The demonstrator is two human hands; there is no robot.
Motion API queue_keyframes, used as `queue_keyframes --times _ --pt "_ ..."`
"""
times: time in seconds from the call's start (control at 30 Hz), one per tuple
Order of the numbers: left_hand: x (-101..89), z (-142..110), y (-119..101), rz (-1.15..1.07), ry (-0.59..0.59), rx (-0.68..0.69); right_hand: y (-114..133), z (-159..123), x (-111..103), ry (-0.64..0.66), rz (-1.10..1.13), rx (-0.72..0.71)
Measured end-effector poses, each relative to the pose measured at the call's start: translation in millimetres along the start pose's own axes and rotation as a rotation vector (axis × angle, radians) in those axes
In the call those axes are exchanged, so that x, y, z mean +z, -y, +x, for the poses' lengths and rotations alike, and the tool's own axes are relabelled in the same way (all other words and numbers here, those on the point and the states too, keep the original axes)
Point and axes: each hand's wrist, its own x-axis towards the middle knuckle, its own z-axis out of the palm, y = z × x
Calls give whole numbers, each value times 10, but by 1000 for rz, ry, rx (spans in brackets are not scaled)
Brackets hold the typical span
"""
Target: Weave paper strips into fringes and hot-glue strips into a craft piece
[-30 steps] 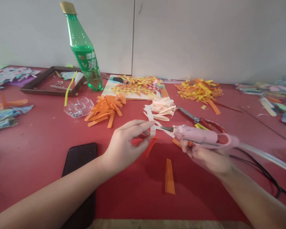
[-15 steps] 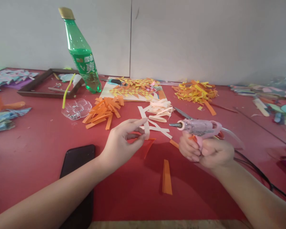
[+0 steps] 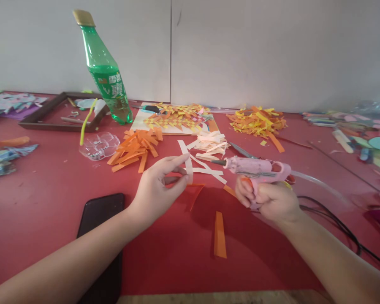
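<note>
Between thumb and fingers, my left hand (image 3: 160,183) pinches a pale paper strip (image 3: 186,156) that stands up above the table. My right hand (image 3: 269,198) is wrapped round the handle of a pink hot glue gun (image 3: 253,167), whose metal nozzle points left toward the strip, a short gap away. A clear glue stick trails from the gun's back end. Behind the hands lie more pale paper strips (image 3: 213,142) in a loose heap. A folded orange paper strip (image 3: 220,236) rests on the table in front, and another orange piece (image 3: 196,195) lies beneath my left fingertips.
A black phone (image 3: 101,245) lies by my left forearm. Farther back are orange strips (image 3: 136,147), a clear flower-shaped dish (image 3: 99,146), a green bottle (image 3: 109,80), a dark frame (image 3: 58,126) and a yellow-orange paper pile (image 3: 256,121). Black cables (image 3: 332,219) run at right.
The glue gun in my right hand has moved left, bringing its nozzle nearer the pale strip. My left hand keeps its pinch. The whole view has shifted slightly.
</note>
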Motion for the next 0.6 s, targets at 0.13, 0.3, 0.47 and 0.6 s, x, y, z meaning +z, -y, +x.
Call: queue_keyframes --times 0.13,0.3,0.47,0.6 --pt "1 9 20 1 -10 8 0 7 -24 -59 5 -28" --pt "12 17 75 -57 -16 -35 111 70 -90 -114 -9 17" --pt "25 14 92 -129 -12 -82 286 110 -182 -359 -119 107" --pt "24 19 80 -137 2 -119 434 45 -346 -463 -439 251"
